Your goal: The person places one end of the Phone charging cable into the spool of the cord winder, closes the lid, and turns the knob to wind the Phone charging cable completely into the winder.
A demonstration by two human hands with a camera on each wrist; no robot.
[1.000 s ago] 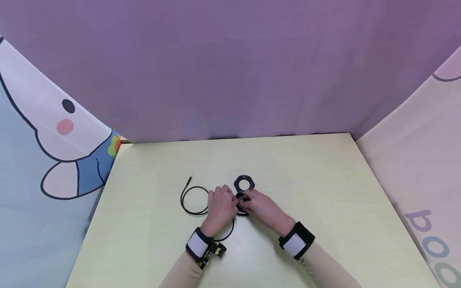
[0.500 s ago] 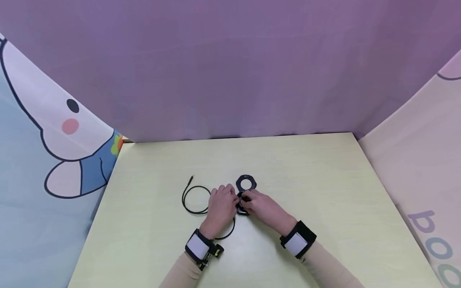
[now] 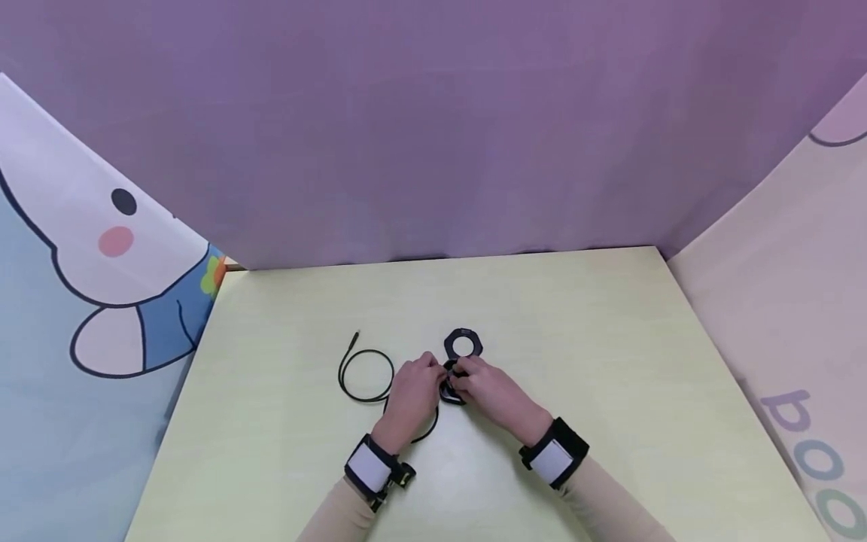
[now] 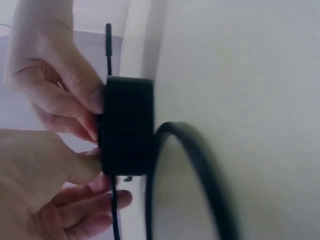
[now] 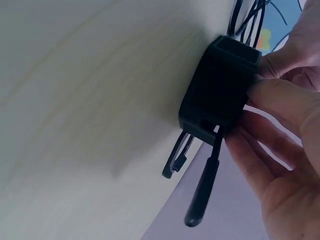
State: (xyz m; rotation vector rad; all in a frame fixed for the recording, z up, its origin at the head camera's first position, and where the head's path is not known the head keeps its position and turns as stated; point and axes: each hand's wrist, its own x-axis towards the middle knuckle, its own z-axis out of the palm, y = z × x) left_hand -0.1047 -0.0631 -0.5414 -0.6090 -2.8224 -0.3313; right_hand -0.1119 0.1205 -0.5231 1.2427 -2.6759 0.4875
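Observation:
A black multi-sided case (image 3: pixel 452 397) stands on the table between both hands. In the left wrist view, a slim cable crosses the open top of the case (image 4: pixel 129 125). A flat black ring-shaped lid (image 3: pixel 450 344) lies just behind it. My left hand (image 3: pixel 409 395) grips the case's left rim, its fingers beside the cable. From the other side my right hand (image 3: pixel 497 395) holds the rim with thumb and fingertips, partly over the opening. A plug (image 5: pixel 202 192) hangs out of the slot in the case's right wall. The case's inside is mostly hidden by the fingers.
To the left, the rest of the black cable (image 3: pixel 366 400) lies in a loose coil, its other plug (image 3: pixel 354 339) pointing away. Another loop passes under the left wrist. A pale table (image 3: pixel 576 324) carries everything, with a purple cloth wall (image 3: pixel 433 150) behind it.
My left hand has shifted slightly, its fingers drawn closer together at the case's rim. The right hand stays on the case. The lid and coil lie as before.

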